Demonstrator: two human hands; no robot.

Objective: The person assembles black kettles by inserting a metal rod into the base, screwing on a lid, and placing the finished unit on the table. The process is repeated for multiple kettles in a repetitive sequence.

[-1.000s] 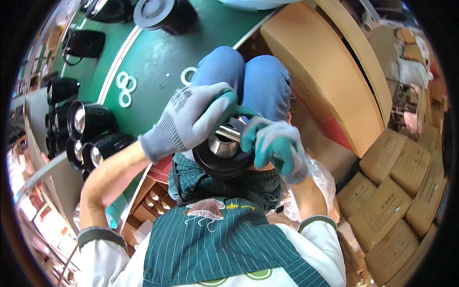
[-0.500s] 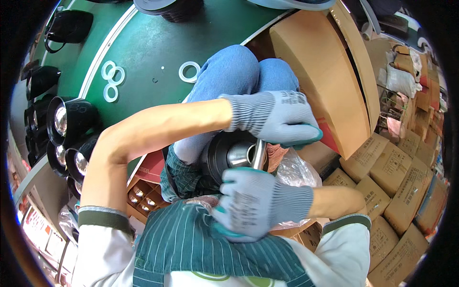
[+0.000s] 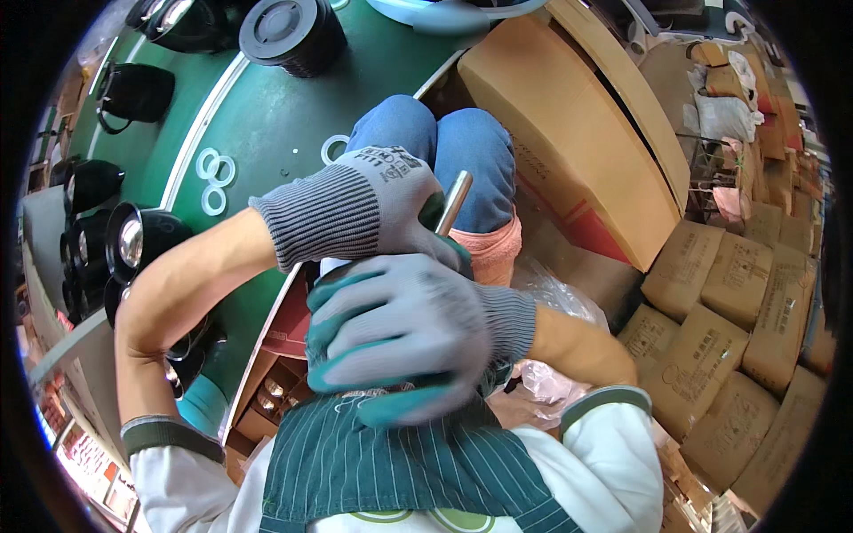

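My left hand [image 3: 382,209], in a grey glove with green palm coating, is closed around a shiny metal rod [image 3: 456,202]. The rod's rounded end sticks up past the thumb side; its other end is hidden. Just below, my right hand [image 3: 400,333], gloved alike and blurred, stretches its fingers apart toward the left, overlapping the left hand's fingers. Both hands are over my lap. Whatever lies under the right palm is hidden. A pink cloth [image 3: 489,253] lies by my knee, beside the rod.
White rings [image 3: 213,200] lie on the green table [image 3: 267,115]. A stack of black round lids [image 3: 293,35] stands at its far side, with several black pots [image 3: 147,233] at left. A large open carton [image 3: 569,115] stands right of my knees; several sealed boxes [image 3: 702,355] are beyond.
Both hands have moved left, and my right hand's fingers have spread. The rod now points up past the left hand. The black container with a steel core is now hidden.
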